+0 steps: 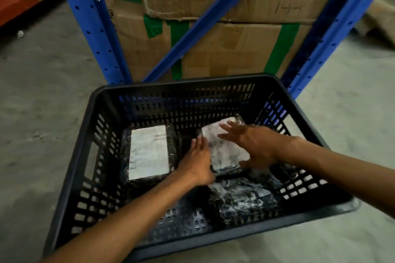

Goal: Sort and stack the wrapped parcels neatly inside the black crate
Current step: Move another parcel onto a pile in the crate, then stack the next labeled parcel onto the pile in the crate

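A black slotted crate (pixel 89 126) stands on the concrete floor. Inside it a black-wrapped parcel with a white label (pixel 148 151) lies flat at the left. A second labelled parcel (pixel 222 147) lies tilted at the middle right. My left hand (pixel 198 160) rests flat against that parcel's left edge. Over its right side my right hand (pixel 250 145) hovers with fingers spread, touching the near right corner. A dark glossy parcel with no label showing (pixel 243 198) lies at the near right, and another one sits partly hidden under my right forearm.
Blue metal racking uprights (pixel 94 28) and a diagonal brace (pixel 205 21) rise just behind the crate, with stacked cardboard boxes (pixel 213 53) taped in green. An orange shelf beam (pixel 19 4) runs at the far left. Bare concrete floor surrounds the crate.
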Demonstrator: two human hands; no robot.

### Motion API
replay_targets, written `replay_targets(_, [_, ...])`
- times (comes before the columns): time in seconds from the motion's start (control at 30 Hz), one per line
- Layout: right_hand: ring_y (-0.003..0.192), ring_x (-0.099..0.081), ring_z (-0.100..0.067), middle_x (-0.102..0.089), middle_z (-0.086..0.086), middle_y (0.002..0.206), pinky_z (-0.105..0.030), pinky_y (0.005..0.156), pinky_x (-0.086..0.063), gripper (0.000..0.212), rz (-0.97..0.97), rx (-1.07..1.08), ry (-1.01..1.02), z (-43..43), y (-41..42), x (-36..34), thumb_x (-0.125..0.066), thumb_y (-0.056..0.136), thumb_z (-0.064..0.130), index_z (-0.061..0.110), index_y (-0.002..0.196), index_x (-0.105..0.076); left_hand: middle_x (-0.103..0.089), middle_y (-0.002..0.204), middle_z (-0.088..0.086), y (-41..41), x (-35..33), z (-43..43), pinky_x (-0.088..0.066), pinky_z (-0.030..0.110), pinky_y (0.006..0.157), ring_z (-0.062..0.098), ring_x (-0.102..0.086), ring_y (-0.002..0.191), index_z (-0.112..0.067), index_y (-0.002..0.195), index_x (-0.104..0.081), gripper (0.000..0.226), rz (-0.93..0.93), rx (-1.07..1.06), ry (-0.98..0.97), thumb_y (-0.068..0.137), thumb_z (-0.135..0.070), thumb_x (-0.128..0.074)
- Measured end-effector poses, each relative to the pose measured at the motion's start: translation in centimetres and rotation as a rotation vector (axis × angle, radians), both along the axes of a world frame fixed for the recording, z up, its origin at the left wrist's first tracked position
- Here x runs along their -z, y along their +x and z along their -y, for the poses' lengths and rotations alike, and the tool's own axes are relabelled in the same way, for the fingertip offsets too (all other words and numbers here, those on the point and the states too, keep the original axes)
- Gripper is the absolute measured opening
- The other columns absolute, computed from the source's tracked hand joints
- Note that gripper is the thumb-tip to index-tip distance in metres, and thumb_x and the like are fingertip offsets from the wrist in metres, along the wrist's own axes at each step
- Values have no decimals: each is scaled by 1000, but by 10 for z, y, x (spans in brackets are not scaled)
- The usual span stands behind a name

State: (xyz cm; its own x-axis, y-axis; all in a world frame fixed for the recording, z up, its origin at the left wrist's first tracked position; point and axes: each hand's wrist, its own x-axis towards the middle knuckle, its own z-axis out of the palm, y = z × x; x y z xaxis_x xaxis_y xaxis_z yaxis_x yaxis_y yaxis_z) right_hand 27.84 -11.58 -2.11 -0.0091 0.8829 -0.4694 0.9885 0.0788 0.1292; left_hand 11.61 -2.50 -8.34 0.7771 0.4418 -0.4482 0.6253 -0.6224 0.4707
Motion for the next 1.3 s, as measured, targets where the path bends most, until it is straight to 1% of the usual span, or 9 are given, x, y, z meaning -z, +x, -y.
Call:
replay_targets(0.2, [148,16,-48,18,-23,163,-54,124,-9,91,199,36,31,24,-3,49,-50,97,32,5,155,15,35,158,17,8,26,22,-1,39,125,32,28,149,-1,150,28,123,-72,92,236,85,-27,-73])
replay_targets(0.37, [146,13,-53,18,-25,163,-60,118,-23,87,188,137,115,17,-7,68,-48,96,0,2,153,18,32,159,20,12,35,19,-2,39,126,34,25,150,0,150,26,117,-23,79,415,87,-14,-71])
replay_targets(0.57, [148,16,-46,19,-21,163,-52,119,-22,92,37,147,101,19,8,59,-46,88,-11,4,154,17,24,164,10,13,23,-4,-2,34,126,24,19,153,-8,156,17,100,86,77,238,93,-8,-61])
replay_targets(0.67, [149,-23,-38,-17,-18,164,-47,116,-36,71,-161,162,202,19,21,33,-48,99,17,10,157,-7,-6,168,8,9,-6,-28,-14,30,125,24,-8,155,-13,160,-8,87,189,42,59,92,-15,-63])
replay_targets(0.77, [109,-62,-21,-60,-7,129,-39,95,-54,55,-420,193,392,14,27,-4,-60,94,33,14,142,-41,-52,146,6,-5,-39,-54,-40,34,112,20,-50,132,-24,148,-39,67,346,-91,-148,89,-19,-69])
replay_targets(0.9, [102,-70,-9,-72,4,116,-27,87,-58,38,-966,488,439,-3,30,-49,-62,94,37,22,129,-61,-67,130,-4,-27,-74,-73,-43,33,108,11,-59,123,-28,130,-60,43,683,-413,-321,90,-42,-64])
replay_targets(1.03, [102,-71,-19,-77,1,108,-42,88,-56,40,-1453,918,499,-29,10,-57,-57,93,49,18,115,-68,-77,110,-1,-33,-88,-66,-51,45,103,17,-70,109,-25,109,-74,36,879,-758,-436,92,-51,-57])
replay_targets(1.2, [107,-70,-30,-75,-10,116,-46,92,-55,75,-1591,1319,433,-54,-25,-48,-52,81,73,12,122,-67,-80,98,-2,-50,-80,-50,-59,43,91,18,-76,93,-23,109,-74,28,866,-934,-395,92,-41,-62])
replay_targets(1.3, [99,-76,-26,-78,-10,108,-42,84,-60,53,-1733,1259,358,-61,-55,-37,-58,88,59,13,111,-73,-78,98,10,-63,-73,-57,-60,43,87,25,-75,90,-12,102,-75,32,790,-1140,-340,96,-38,-57])
